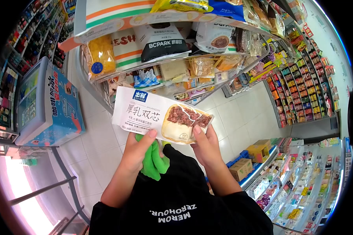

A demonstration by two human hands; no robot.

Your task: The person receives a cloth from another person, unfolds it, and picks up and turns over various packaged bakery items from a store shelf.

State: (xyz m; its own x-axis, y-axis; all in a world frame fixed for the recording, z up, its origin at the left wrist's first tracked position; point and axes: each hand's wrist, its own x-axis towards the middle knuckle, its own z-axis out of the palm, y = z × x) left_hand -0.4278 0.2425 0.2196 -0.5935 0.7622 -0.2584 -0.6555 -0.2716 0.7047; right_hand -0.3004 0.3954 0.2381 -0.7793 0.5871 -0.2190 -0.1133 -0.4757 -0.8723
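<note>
A white packet of filled bread point(145, 113) is held up in front of the shelf, its printed face turned towards me. My left hand point(139, 148) grips its lower left edge, thumb on the front. A bright green cloth point(155, 160) hangs from that same hand, beneath the packet. At the packet's right end, my right hand point(206, 145) pinches it with the thumb on the bread picture. The fingers of both hands are mostly hidden behind the packet.
Ahead stands a tiered bread shelf point(125, 62) with a BCPARK bag point(162, 41) and other wrapped breads. A chest freezer point(51, 102) is at left. Snack racks point(302, 86) fill the right, with cardboard boxes point(241, 169) near a glass-fronted counter point(294, 184). Pale tiles point(96, 152) cover the floor.
</note>
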